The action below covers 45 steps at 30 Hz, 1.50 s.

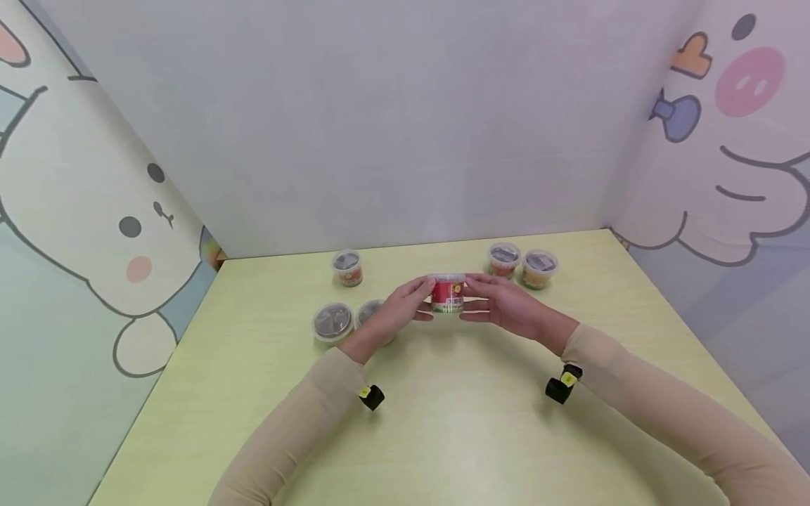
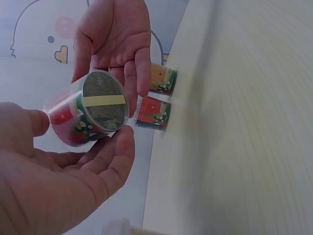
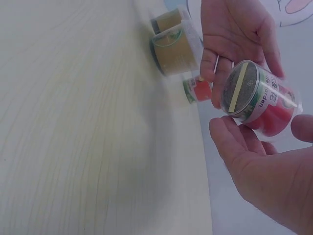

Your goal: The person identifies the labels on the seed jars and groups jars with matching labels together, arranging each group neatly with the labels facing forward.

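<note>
Both hands hold a small clear plastic tub [image 1: 447,294] with a red label, raised over the table in the head view. My left hand [image 1: 403,309] grips its left side, thumb near the upper edge and fingers lower. From the right, my right hand [image 1: 514,306] grips it the same way. Dark contents and a pale tape strip show through the base of the tub [image 2: 103,115] in the left wrist view. Lettering on the label of the tub [image 3: 266,100] shows in the right wrist view. Its top is hidden in both wrist views.
On the pale wood-grain table [image 1: 455,422], one lidded tub [image 1: 347,268] stands at the back left. Nearer are a wider tub [image 1: 332,322] and another tub [image 1: 369,310] partly behind my left hand. Two tubs, red [image 1: 503,260] and green-orange [image 1: 538,269], stand back right. Cartoon-printed cloth surrounds the table.
</note>
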Tool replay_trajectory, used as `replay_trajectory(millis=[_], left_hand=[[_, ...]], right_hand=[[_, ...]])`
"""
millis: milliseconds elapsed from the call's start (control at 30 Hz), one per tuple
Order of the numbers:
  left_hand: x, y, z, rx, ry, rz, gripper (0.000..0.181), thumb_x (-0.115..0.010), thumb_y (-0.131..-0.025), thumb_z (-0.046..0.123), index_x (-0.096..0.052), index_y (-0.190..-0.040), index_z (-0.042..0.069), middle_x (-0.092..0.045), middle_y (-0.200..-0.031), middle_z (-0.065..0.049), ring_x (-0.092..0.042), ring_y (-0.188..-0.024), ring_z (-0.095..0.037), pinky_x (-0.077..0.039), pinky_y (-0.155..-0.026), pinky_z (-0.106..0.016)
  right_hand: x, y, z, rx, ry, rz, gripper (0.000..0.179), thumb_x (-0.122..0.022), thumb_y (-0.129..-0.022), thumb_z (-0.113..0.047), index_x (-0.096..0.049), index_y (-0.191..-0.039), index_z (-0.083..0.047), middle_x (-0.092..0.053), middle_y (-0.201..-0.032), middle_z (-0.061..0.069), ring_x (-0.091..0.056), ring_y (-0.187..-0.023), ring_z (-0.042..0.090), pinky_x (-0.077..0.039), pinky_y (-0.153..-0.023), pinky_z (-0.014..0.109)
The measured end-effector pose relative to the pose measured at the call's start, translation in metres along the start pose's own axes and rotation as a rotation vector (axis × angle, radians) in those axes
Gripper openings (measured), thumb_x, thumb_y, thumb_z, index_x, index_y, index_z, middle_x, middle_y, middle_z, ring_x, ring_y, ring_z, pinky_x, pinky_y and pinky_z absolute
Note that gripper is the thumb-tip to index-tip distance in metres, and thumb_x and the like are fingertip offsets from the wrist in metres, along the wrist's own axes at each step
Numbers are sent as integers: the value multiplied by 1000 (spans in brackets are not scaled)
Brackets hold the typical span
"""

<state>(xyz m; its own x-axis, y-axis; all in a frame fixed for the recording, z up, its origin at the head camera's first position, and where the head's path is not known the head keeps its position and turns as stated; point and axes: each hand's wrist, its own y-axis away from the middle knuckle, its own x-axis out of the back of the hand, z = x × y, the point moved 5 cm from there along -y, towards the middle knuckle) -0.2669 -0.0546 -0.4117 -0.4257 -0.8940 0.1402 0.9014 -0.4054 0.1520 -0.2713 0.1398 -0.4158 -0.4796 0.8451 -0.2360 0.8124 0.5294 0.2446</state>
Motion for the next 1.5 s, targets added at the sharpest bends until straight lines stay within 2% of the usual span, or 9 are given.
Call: replay_trajectory(millis=[167,300,600,833,1067,1300,1500], left_hand=[[-4,-1,3,-20,17,-59,57,-42,-109,46,-46,-150,7,-60,-131,-17,-64,-110,-30,-54,-95,-42],[-6,-1,3,-38,19,-77,58,-45,-107,50,-50,-143,5,-63,-122,-15,-65,-107,-32,-54,-94,-42],[-3,-1,2,-56,49,-44,60,-44,-107,52,-48,-145,6,-61,-124,-16,-67,-105,-29,-54,-96,-42],[-1,-2,0,-57,57,-38,58,-44,-107,51,-46,-145,7,-61,-124,-14,-65,-106,-26,-53,-95,-42],[3,0,6,-82,93,3,57,-44,-108,46,-41,-149,5,-59,-128,-15,-63,-112,-26,-51,-99,-41],[3,-1,3,-74,103,-14,57,-43,-109,44,-39,-151,5,-57,-130,-17,-62,-115,-29,-51,-99,-43],[3,-1,3,-71,100,-13,57,-43,-109,45,-39,-150,6,-57,-130,-16,-62,-115,-29,-52,-98,-42]], right_hand=[[0,3,-2,0,1,-4,67,-50,-108,-36,-22,-158,-1,-39,-150,21,-59,-120,32,-46,-105,52],[-2,4,-2,5,13,-3,66,-53,-107,-37,-27,-155,0,-42,-147,18,-59,-120,31,-47,-104,50],[-5,0,-4,13,29,18,59,-53,-107,-36,-40,-149,2,-53,-135,15,-60,-115,27,-50,-102,44],[-5,-2,-2,11,38,31,63,-53,-107,-36,-34,-153,1,-50,-140,15,-59,-117,27,-50,-101,43],[-9,-2,-5,52,9,71,63,-56,-106,-30,-32,-155,1,-49,-142,16,-59,-115,25,-50,-101,43],[-9,-3,-5,37,0,65,63,-55,-107,-28,-29,-156,1,-48,-143,16,-57,-117,25,-44,-107,48],[-8,-4,-5,25,-1,61,65,-55,-107,-29,-27,-157,0,-46,-145,16,-57,-118,25,-44,-107,48]])
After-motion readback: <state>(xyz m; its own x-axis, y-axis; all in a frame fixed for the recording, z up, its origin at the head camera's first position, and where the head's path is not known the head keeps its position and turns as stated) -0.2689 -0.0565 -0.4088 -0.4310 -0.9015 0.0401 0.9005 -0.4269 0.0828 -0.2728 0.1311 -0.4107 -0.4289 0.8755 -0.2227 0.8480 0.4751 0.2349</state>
